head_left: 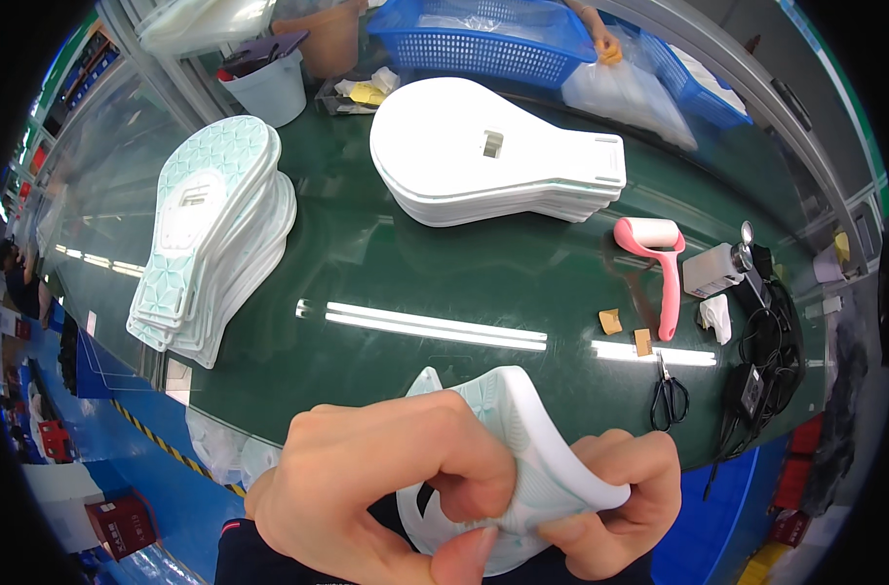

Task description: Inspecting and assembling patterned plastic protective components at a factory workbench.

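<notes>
Close to my body, at the near edge of the table, I hold a white and pale-green paddle-shaped panel (537, 458), curved between my hands. My left hand (376, 468) is closed on its left part, fingers curled inward and thumb pressed low. On the other side my right hand (625, 487) pinches the thick white rim. Part of the panel is hidden behind my fingers. Similar panels lie in a stack (215, 229) at the left, patterned side up. Another stack (454, 146) lies at the back middle, its plain white side up with a small rectangular opening.
On the green table (386, 263) at the right lie a pink-handled lint roller (669, 278), black scissors (670, 395), a bottle (710, 271), brown scraps (610, 322) and black cables (771, 361). Behind stand a blue basket (483, 58) and a pale bucket (272, 90). Another person's hand (608, 47) touches a plastic bag.
</notes>
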